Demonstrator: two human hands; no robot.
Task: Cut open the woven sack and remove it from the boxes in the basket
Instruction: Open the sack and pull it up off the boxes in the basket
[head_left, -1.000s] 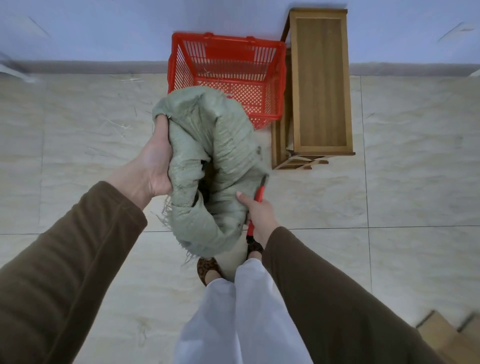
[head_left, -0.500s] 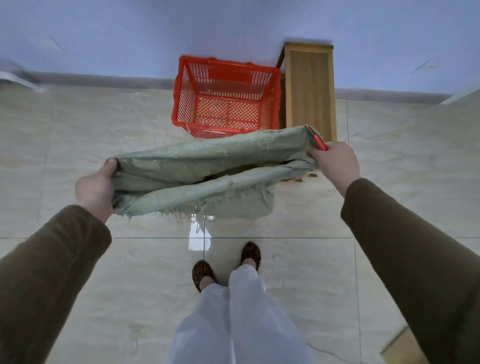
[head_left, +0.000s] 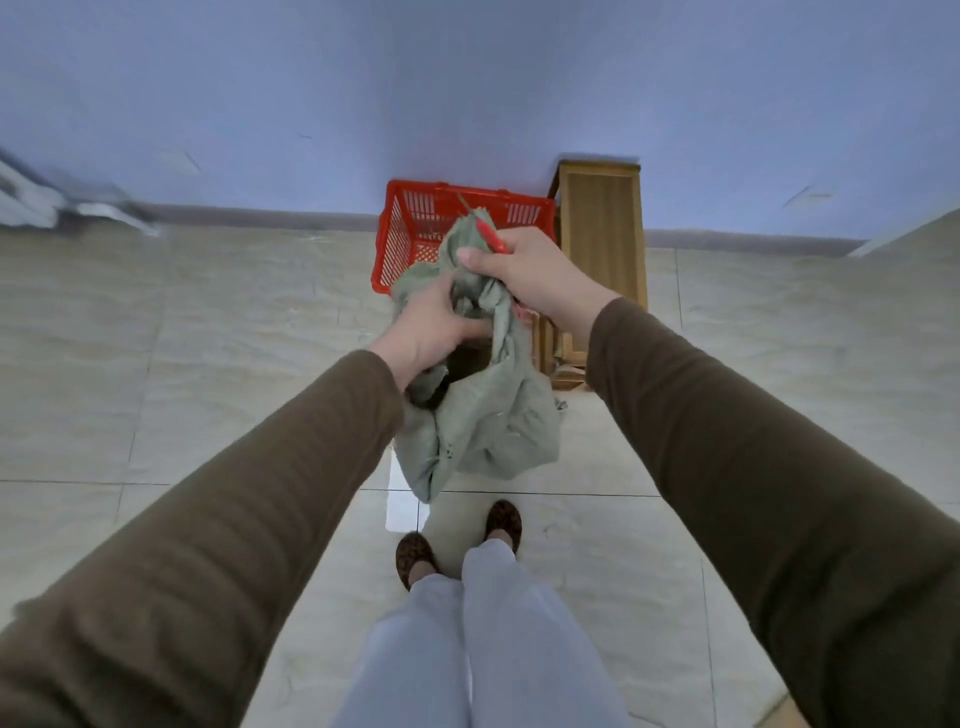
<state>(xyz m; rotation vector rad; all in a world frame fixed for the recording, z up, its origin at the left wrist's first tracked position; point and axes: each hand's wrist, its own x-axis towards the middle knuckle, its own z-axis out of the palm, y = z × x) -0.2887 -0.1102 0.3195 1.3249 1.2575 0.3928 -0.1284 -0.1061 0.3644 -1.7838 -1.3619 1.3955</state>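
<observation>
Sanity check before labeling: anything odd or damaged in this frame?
Mostly normal. The green woven sack hangs bunched between both hands, with a dark gaping opening near the left hand. The right hand grips sack fabric together with a red tool, an awkward combined grip. The red basket sits upright by the wall.

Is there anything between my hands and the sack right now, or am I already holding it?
Nothing visible stands between them. Both hands already grip the green woven sack, bunched in the air in front of the red basket. The left hand holds its folds, and the right hand holds the top along with a red-handled tool.
</observation>
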